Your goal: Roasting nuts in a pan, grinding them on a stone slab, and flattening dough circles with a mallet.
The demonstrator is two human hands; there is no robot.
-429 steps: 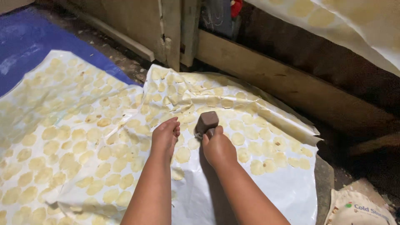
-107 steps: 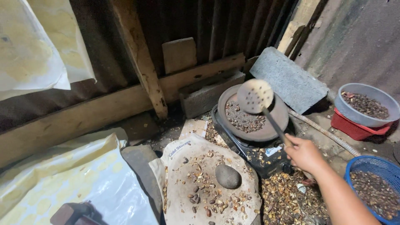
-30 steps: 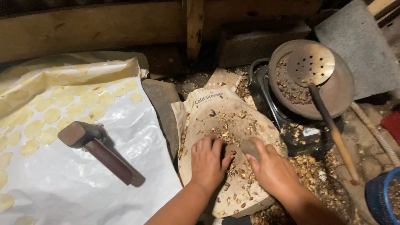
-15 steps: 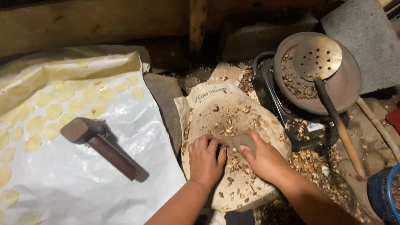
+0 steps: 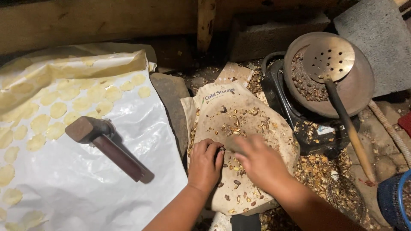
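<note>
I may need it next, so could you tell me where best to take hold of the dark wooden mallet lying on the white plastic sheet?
Probably the dark wooden mallet by its long handle near the free lower-right end, coming from above. It lies flat on the white plastic sheet, its blocky head at the upper left, with nothing touching it.

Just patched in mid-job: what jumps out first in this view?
Both hands, left hand and right hand, press on a cloth-covered slab strewn with nut shells at centre. A mallet lies left on the white sheet; a perforated ladle rests in the pan upper right.
</note>
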